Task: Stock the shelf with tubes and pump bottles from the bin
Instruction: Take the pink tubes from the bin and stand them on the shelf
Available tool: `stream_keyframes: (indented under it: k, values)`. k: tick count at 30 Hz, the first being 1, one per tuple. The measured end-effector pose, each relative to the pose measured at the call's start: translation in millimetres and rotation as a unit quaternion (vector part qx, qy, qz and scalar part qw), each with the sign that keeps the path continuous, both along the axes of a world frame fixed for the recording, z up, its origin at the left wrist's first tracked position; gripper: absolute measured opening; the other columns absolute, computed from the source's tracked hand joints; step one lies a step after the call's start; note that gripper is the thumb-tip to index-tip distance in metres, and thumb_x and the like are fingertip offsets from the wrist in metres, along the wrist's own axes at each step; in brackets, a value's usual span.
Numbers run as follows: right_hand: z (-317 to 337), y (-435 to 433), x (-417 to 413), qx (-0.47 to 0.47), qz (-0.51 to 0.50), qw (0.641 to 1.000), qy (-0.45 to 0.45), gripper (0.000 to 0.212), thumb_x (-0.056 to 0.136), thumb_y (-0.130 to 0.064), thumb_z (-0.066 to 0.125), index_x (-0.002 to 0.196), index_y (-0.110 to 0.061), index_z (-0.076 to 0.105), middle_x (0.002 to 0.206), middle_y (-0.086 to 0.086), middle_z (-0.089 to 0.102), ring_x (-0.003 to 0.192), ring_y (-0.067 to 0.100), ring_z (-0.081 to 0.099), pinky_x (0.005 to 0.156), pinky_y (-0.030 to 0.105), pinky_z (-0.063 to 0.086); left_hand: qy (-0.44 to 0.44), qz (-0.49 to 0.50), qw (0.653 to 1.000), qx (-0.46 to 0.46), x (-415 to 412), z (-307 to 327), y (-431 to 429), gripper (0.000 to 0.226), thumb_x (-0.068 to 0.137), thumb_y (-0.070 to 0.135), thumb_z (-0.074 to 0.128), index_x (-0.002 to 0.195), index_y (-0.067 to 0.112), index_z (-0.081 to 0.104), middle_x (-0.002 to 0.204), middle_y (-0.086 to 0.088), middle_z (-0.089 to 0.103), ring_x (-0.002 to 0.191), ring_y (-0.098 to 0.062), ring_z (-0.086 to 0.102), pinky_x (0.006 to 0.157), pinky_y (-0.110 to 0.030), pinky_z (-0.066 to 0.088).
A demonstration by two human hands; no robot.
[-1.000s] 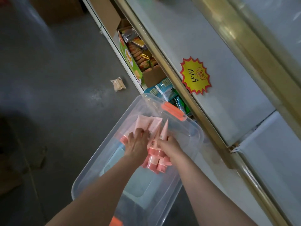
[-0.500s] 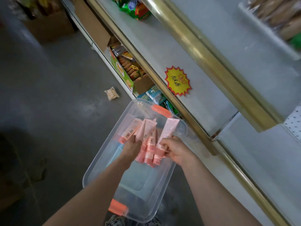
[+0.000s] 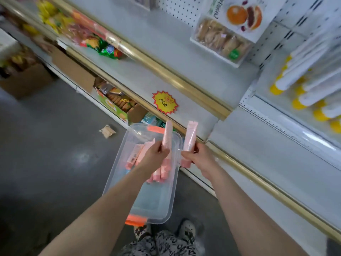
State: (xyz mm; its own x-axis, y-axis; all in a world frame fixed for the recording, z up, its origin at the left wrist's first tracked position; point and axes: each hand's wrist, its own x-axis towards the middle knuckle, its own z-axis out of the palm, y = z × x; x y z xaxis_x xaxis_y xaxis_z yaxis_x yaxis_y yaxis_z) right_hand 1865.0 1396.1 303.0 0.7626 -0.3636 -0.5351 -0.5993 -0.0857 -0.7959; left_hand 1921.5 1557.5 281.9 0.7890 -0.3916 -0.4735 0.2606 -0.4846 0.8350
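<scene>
Head view, looking down: patterned trousers (image 3: pixel 158 244) and two shoes (image 3: pixel 187 229) stand on the grey floor (image 3: pixel 55 163) at the bottom edge. Just ahead of them a clear bin (image 3: pixel 113 176) with orange latches (image 3: pixel 135 221) sits on the floor, close to the foot of the shelving. Both bare forearms reach out over it.

The left hand (image 3: pixel 154 157) is curled round a pink tube (image 3: pixel 167 134), gripping it low on the body so that the flat crimped end points up and away. More tubes (image 3: pixel 135 155) show fanned beside and below that hand, caps toward the person; whether they are in its grip or lie in the bin cannot be told. The right hand (image 3: pixel 202 157), just beside the bin's right rim, pinches a second tube (image 3: pixel 191 135) between thumb and fingers, cap down and crimped end up. The two raised tubes stand near each other without touching.

Left of the bin a small crumpled packet (image 3: pixel 107 131) lies on the floor. Beyond the hands runs a grey shelf (image 3: pixel 145 84) with a gold front rail, bearing a yellow starburst tag (image 3: pixel 165 102). Under it, cardboard boxes (image 3: pixel 73 71) hold snacks. On the shelf above lie green snack bags (image 3: pixel 108 49) and, farther along, a tray of pastries (image 3: pixel 221 41). At far right, white containers (image 3: pixel 304 78) with yellow caps lie in rows.
</scene>
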Motion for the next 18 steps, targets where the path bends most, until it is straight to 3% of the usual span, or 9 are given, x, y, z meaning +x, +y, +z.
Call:
stream_keyframes:
  k: [1, 3, 7, 11, 15, 18]
  values:
    - [8, -6, -9, -0.016, -0.005, 1.0, -0.006, 0.05, 0.078, -0.015, 0.079, 0.122, -0.016, 0.055, 0.115, 0.0, 0.066, 0.098, 0.017, 0.065, 0.079, 0.034, 0.056, -0.007, -0.018, 1.0, -0.01, -4, 10, -6, 0.02, 0.099, 0.022, 0.048, 0.118, 0.022, 0.052, 0.097, 0.0, 0.061, 0.073, -0.006, 0.054, 0.056, -0.005, 0.044]
    - [24, -17, -26, -0.054, -0.021, 0.998, -0.017, 0.056, 0.076, -0.016, 0.08, 0.126, -0.013, 0.055, 0.117, 0.0, 0.066, 0.098, 0.016, 0.064, 0.081, 0.031, 0.053, -0.019, -0.051, 0.998, -0.036, -13, 25, -17, 0.025, 0.097, 0.015, 0.051, 0.122, 0.017, 0.051, 0.105, -0.006, 0.063, 0.072, -0.008, 0.056, 0.052, -0.006, 0.044]
    - [50, -43, -68, -0.102, -0.049, 0.993, -0.037, 0.052, 0.076, -0.017, 0.08, 0.122, -0.013, 0.058, 0.11, 0.0, 0.067, 0.092, 0.015, 0.064, 0.073, 0.025, 0.05, -0.036, -0.084, 0.994, -0.067, -34, 53, -46, 0.039, 0.093, 0.014, 0.057, 0.132, 0.01, 0.05, 0.112, -0.005, 0.065, 0.089, -0.019, 0.064, 0.071, -0.027, 0.055]
    - [73, -74, -122, -0.135, -0.07, 0.986, -0.072, 0.046, 0.075, -0.02, 0.081, 0.115, -0.011, 0.061, 0.101, 0.001, 0.069, 0.083, 0.014, 0.064, 0.066, 0.023, 0.049, -0.066, -0.126, 0.985, -0.1, -67, 80, -82, 0.036, 0.092, 0.011, 0.059, 0.127, 0.012, 0.052, 0.109, 0.0, 0.064, 0.088, -0.009, 0.062, 0.06, -0.013, 0.049]
    - [91, -111, -184, -0.154, -0.094, 0.98, -0.089, 0.044, 0.075, -0.016, 0.08, 0.115, -0.015, 0.061, 0.103, 0.002, 0.07, 0.092, 0.021, 0.067, 0.08, 0.036, 0.056, -0.072, -0.155, 0.976, -0.138, -112, 99, -123, 0.044, 0.089, 0.008, 0.063, 0.131, 0.014, 0.05, 0.115, -0.001, 0.064, 0.103, -0.02, 0.063, 0.08, -0.029, 0.052]
    - [105, -141, -233, -0.159, -0.114, 0.976, -0.1, 0.046, 0.075, -0.016, 0.08, 0.117, -0.014, 0.061, 0.103, 0.002, 0.069, 0.093, 0.022, 0.068, 0.083, 0.037, 0.056, -0.079, -0.189, 0.967, -0.152, -153, 114, -157, 0.048, 0.089, 0.01, 0.064, 0.134, 0.016, 0.048, 0.121, 0.002, 0.062, 0.107, -0.017, 0.062, 0.087, -0.033, 0.053]
